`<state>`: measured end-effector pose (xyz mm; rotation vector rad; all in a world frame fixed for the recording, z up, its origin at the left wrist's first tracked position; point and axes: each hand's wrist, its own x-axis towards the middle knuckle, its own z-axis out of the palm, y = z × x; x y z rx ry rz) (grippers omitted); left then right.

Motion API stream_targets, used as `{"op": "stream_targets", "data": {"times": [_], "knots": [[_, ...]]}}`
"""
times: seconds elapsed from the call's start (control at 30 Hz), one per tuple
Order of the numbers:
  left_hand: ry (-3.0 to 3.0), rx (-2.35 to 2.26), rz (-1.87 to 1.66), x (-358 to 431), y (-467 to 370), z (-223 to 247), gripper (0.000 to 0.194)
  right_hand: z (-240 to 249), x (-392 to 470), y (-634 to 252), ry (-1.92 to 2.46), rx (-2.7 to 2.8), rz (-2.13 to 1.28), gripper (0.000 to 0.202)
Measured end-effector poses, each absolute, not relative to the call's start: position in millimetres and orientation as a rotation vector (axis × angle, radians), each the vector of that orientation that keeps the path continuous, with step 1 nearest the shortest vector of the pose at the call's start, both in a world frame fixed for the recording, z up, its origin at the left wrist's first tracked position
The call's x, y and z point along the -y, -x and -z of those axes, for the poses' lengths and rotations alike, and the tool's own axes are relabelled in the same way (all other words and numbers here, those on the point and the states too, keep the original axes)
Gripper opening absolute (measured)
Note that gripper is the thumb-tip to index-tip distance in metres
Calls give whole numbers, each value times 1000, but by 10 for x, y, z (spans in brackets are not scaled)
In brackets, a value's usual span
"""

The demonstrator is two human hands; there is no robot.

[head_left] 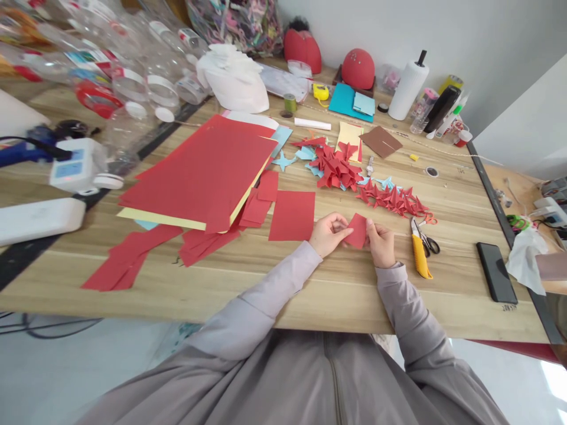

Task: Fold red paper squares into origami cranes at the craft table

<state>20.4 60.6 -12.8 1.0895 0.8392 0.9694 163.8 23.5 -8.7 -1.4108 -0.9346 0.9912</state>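
Note:
Between my two hands is a small folded piece of red paper (357,231), held just above the wooden table. My left hand (328,234) pinches its left edge with thumb and fingers. On the right edge, my right hand (381,242) grips it with the thumb on top. A flat square of red paper (292,216) lies just left of my left hand. Beyond my hands are a heap of red paper stars (336,168) and a row of more red stars (392,199), with some light blue ones among them.
Large red sheets (204,171) and cut red strips (133,260) lie to the left. A yellow utility knife (420,254), black-handled scissors (430,243) and a phone (496,273) are on the right. Plastic bottles (146,88) crowd the far left; a white bottle (408,91) stands at the back.

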Motion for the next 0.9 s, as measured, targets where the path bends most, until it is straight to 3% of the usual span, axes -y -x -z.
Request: {"op": "stream_targets", "data": {"times": [0.37,0.57,0.9], "knots": [[-1004,-852,-1012,-636,-195,122,38,29,-240,-1633,1193,1071,-1156,35],[-1140,-763,-1016,-587,-241,145,52,16,-227,-1617,1229,1092,-1147,33],[-1027,-821,-951,-597,-184,98,35,87,-272,-1708,1299,884,-983,20]]}}
